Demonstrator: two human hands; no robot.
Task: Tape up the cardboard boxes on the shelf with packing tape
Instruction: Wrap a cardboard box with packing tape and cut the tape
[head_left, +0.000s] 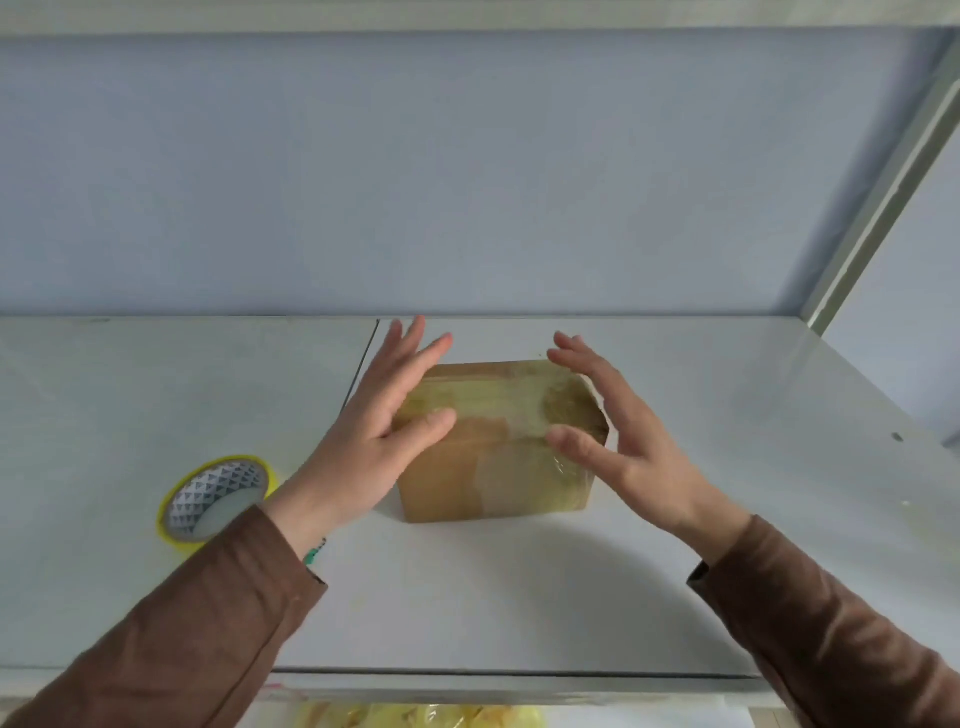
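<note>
A white shelf carries a small cardboard box, glossy with tape, near its middle. The left hand lies with straight, spread fingers against the box's left side; the right hand hovers at its right edge, fingers loosely extended, holding nothing. A yellow-rimmed tape roll lies to the left.

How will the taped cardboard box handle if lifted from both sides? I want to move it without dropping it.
The cardboard box looks small and squat, so it probably won't tip. Glossy tape covers its top and front, so fingers may slip there. Its right edge looks slightly crushed, so a hard squeeze might dent it further.
</note>
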